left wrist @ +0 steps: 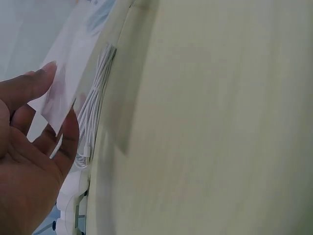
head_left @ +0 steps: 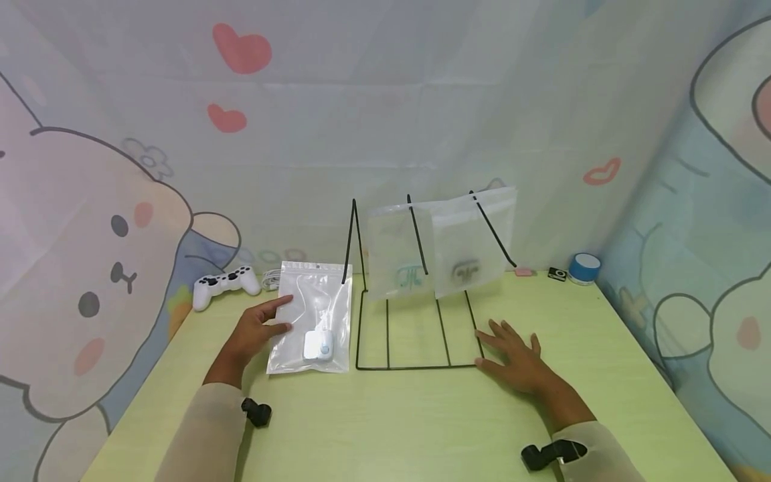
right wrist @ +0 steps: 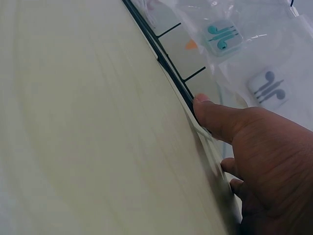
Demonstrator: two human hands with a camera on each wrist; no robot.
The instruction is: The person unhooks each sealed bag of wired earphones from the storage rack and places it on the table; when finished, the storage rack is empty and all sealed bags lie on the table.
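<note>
My left hand (head_left: 251,333) pinches the left edge of a clear zip bag (head_left: 301,304) that holds a small white case with a round blue-white mark. In the left wrist view, thumb and fingers lie on either side of the bag (left wrist: 73,63). The bag overlaps the left hook of a black wire rack (head_left: 415,367). Two frosted bags hang on the other hooks: one with a teal earphone print (head_left: 397,251), one with a dark earphone print (head_left: 472,241). My right hand (head_left: 512,355) lies with spread fingers at the rack's right front corner, thumb against the wire in the right wrist view.
A white game controller (head_left: 226,286) and a bundled white cable (head_left: 271,279) lie at the back left. Along the back right are a pink block (head_left: 524,272), a small black player (head_left: 557,274) and a blue-and-white round tub (head_left: 584,268). A printed cloth hangs behind the table.
</note>
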